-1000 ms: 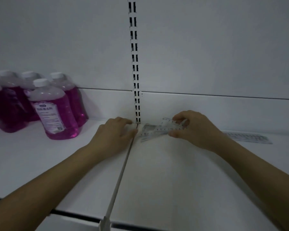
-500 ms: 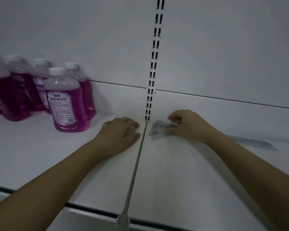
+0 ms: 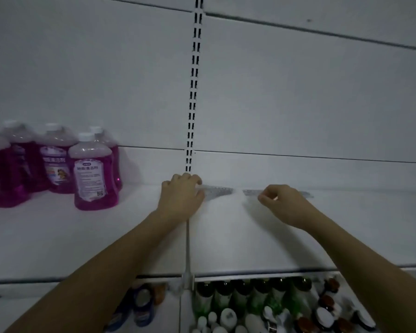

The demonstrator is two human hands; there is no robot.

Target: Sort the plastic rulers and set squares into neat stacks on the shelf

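A small stack of clear set squares [image 3: 217, 192] lies flat at the back of the white shelf [image 3: 238, 236], just right of the seam. My left hand [image 3: 181, 197] rests on the shelf at the seam, its bent fingertips touching the stack's left end. A clear ruler [image 3: 250, 192] lies along the back wall to the right. My right hand [image 3: 282, 204] hovers in front of the ruler's middle with fingers curled and thumb near the index finger. Whether it pinches the ruler is hidden.
Several bottles of purple liquid [image 3: 93, 174] stand at the back left of the shelf. A slotted upright [image 3: 193, 92] runs up the back wall. Below the shelf's front edge, a lower shelf holds several bottles and jars [image 3: 262, 306].
My right hand let go of the set squares, which now lie flat, and moved right to the ruler. My left hand slid up to the stack's left end. The view tilted down.
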